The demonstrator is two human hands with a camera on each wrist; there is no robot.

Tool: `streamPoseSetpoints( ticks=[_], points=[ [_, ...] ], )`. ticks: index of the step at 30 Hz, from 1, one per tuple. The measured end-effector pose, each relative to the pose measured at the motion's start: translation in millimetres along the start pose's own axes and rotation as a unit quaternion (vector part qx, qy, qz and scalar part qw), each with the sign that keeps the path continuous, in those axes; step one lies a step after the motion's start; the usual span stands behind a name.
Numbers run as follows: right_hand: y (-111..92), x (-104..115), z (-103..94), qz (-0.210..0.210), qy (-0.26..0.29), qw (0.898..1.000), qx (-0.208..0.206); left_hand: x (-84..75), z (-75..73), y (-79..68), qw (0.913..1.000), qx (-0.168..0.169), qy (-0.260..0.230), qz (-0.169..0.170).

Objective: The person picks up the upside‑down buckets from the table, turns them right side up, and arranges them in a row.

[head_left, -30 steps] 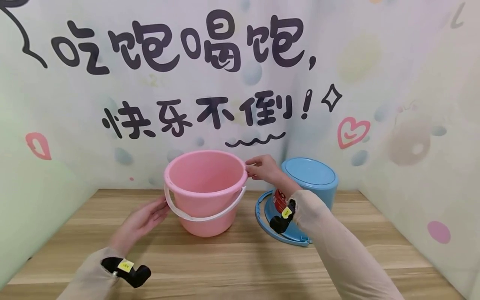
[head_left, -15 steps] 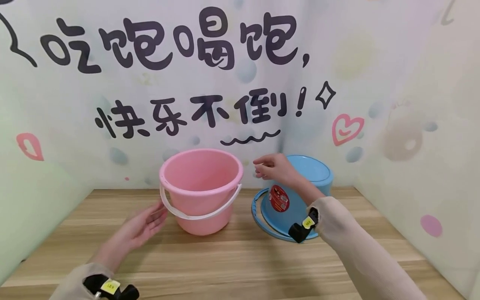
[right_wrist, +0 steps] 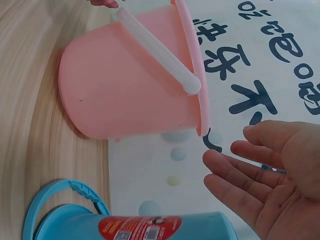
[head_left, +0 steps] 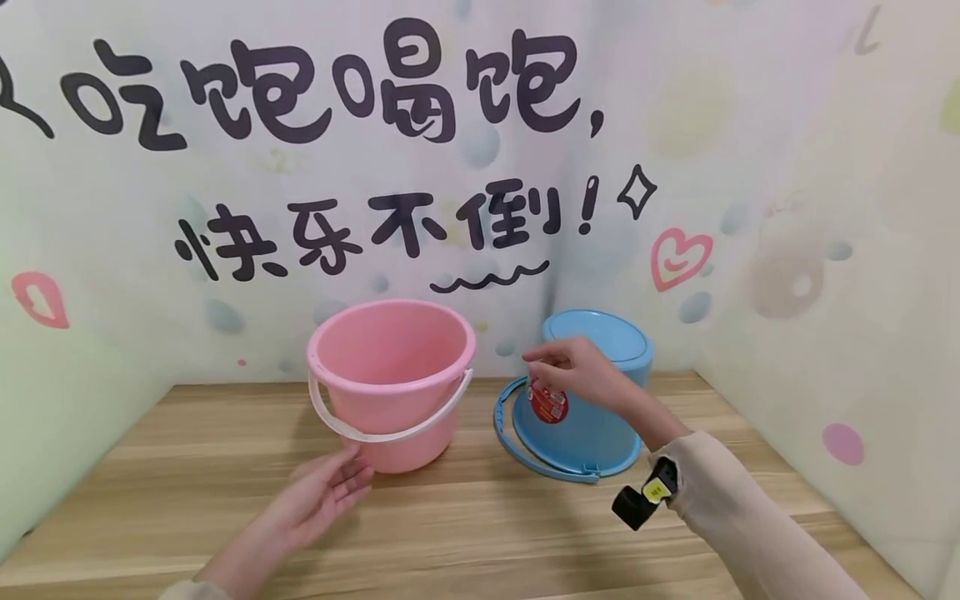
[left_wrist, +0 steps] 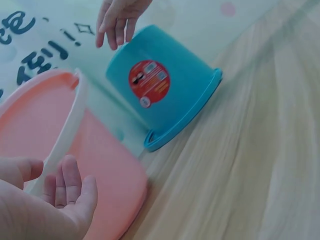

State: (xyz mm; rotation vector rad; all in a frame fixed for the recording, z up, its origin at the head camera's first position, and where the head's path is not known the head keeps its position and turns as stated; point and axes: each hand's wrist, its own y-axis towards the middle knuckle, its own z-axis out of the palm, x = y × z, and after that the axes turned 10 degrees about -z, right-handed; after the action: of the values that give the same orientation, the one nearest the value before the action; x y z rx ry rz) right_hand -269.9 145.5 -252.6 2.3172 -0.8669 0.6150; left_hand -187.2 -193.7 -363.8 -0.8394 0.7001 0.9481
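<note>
Here, nearest, the left hand lies with relaxed fingers at the near left of the pink bucket, upright on the table; whether they touch it I can't tell. Farther right, the right hand hovers loosely spread, palm plain only in the right wrist view, before the upturned blue bucket, covering for the head view part of a red label that the left wrist view shows whole. Beyond stands the lettered backdrop.
</note>
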Motion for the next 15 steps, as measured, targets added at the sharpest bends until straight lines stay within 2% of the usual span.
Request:
streamPoseSetpoints(
  ticks=[7, 10, 15],
  points=[
    [-26.2, -12.8, -4.6, 0.008, 0.002, 1.000, 0.015, 18.1, 25.2, 6.5, 0.9977, 0.062, 0.022, -0.015],
    [-37.2, -16.7, -7.7, 0.004, 0.005, 1.000, 0.020, 23.8, 38.7, 11.8, 0.9969, 0.071, 0.032, -0.014],
    [-55.4, -23.8, -13.0, 0.013, 0.008, 1.000, 0.023, 31.1, 63.9, 24.3, 0.9965, 0.068, 0.045, -0.018]
  ],
)
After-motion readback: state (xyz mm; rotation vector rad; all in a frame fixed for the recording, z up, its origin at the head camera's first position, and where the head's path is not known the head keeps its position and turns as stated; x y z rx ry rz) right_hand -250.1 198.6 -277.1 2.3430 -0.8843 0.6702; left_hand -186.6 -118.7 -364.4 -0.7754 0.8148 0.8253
